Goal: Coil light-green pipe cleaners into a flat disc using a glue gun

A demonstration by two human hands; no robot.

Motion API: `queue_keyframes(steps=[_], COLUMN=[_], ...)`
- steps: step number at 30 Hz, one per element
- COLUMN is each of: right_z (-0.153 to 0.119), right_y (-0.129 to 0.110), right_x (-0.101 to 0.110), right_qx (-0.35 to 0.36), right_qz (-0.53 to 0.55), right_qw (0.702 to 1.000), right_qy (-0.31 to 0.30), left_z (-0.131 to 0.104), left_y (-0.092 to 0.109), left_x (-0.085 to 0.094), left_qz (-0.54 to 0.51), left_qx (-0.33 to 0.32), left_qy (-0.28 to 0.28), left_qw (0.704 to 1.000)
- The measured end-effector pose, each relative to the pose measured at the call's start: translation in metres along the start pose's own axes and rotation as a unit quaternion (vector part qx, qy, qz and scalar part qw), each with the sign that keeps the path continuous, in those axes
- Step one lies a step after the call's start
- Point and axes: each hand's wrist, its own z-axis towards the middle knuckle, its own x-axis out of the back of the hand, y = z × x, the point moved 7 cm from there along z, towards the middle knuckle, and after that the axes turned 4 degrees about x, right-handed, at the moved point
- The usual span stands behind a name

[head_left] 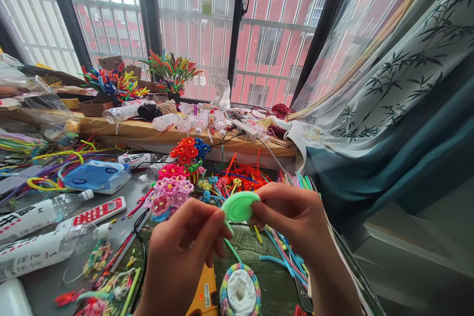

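Observation:
A flat light-green coil is held up between my two hands. The fingertips of my left hand pinch its left side, where a green strand trails downward. At the coil's right edge, my right hand grips it between thumb and fingers. Below the hands stands a round, multicoloured fuzzy piece with white stuffing inside. A yellow-orange device lies beside it, partly hidden by my left hand.
Pink and red fuzzy flowers stand behind my left hand. Plastic bottles, a red-and-white remote and a blue tissue pack lie at left. Blue and pink stems and scissors are at right. A cluttered sill runs behind.

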Motion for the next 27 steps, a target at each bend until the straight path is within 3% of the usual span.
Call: queue_keyframes(steps=[19, 27], right_z=[-0.0003, -0.0025], right_y=[0.0049, 0.0000], right_x=[-0.0055, -0.0066], right_qx=[0.007, -0.004], right_qz=[-0.004, -0.037], right_qw=[1.000, 0.999], right_qy=[0.021, 0.039], left_z=[-0.0019, -0.0037], left_y=[-0.0049, -0.0044], left_x=[0.0003, 0.0021], left_qz=[-0.061, -0.039], left_qx=[-0.011, -0.023], left_qy=[0.035, 0.051], left_qw=[0.997, 0.998])
